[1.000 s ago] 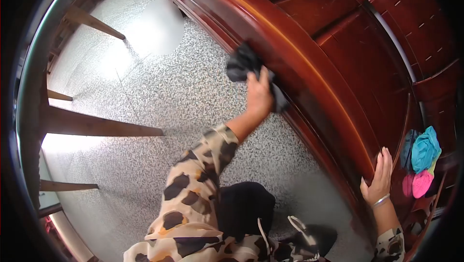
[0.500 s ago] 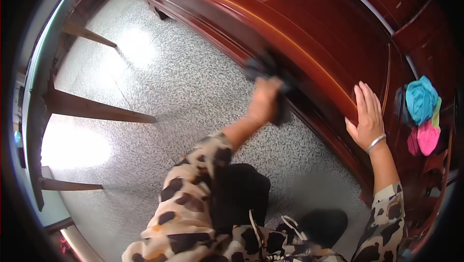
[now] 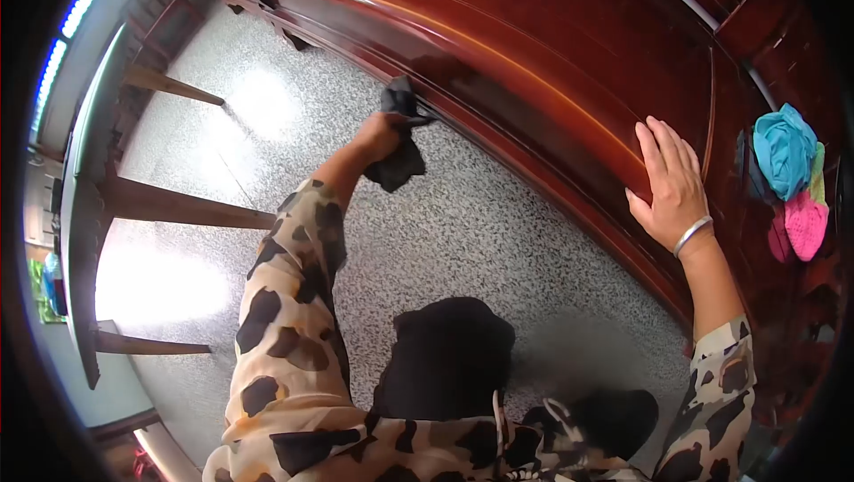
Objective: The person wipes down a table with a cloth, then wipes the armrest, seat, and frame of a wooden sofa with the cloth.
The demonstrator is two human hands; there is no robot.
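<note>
Gripped in the left hand (image 3: 381, 135), with fingers curled tightly: a crumpled black cloth (image 3: 402, 160), held above the speckled grey floor (image 3: 445, 233) and just beside the lower rail (image 3: 534, 181) of the long, glossy red-brown wooden furniture (image 3: 543, 122). Contact of cloth with rail: cannot be told. Judged mid-course, with the cloth in use. Amount done or left: not readable, for lack of any visible boundary along the wood. Laid on the rounded upper edge, with fingers extended and thumb apart, holding nothing: the right hand (image 3: 673, 197). Beyond it, against the furniture: a bunched turquoise cloth (image 3: 785, 153) and a textured pink cloth (image 3: 806, 226). Opposite, well apart from the furniture: a tapered brown wooden table leg (image 3: 191, 204). Blocking part of the near floor from view: a dark-clad knee (image 3: 452, 340).
</note>
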